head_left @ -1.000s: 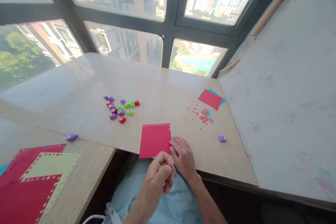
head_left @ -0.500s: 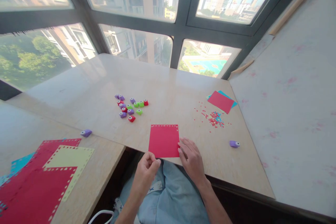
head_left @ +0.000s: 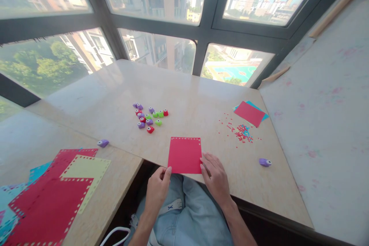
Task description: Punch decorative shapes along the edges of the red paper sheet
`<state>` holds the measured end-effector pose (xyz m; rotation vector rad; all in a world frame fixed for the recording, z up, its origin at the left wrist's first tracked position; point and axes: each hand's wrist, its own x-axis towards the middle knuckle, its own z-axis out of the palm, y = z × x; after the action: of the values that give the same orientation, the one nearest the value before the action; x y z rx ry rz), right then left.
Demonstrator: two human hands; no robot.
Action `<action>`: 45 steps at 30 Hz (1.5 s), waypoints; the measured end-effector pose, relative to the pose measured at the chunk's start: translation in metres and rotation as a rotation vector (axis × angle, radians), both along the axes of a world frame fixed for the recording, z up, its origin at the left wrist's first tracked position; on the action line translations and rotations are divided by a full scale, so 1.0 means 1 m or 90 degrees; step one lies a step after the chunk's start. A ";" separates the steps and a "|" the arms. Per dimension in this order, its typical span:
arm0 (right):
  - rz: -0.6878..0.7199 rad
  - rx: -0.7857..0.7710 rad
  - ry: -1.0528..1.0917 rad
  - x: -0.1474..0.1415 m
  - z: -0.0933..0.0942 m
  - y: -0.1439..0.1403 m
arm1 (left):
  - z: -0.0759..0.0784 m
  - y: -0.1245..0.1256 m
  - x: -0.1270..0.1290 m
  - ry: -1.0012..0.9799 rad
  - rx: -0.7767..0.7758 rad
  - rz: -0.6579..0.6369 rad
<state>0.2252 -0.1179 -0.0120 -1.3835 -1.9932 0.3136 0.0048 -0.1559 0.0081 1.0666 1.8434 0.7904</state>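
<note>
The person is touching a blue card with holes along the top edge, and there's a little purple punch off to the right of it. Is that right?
Not quite: the card is red, not blue, as the head view shows. It has holes along its top edge, both hands, left and right, touch it, and a purple punch lies to its right.

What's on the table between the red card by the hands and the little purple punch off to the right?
Only the right hand, at the red card; from there to the purple punch the table is bare, per the head view.
</note>
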 end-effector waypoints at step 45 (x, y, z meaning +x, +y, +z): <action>0.025 -0.623 0.928 0.016 0.018 0.060 | 0.043 0.029 0.031 -0.076 0.250 -0.118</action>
<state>0.2417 -0.0583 0.0063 -0.9656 -0.5597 1.8344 0.0359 -0.1268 0.0509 1.3813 1.4973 1.1053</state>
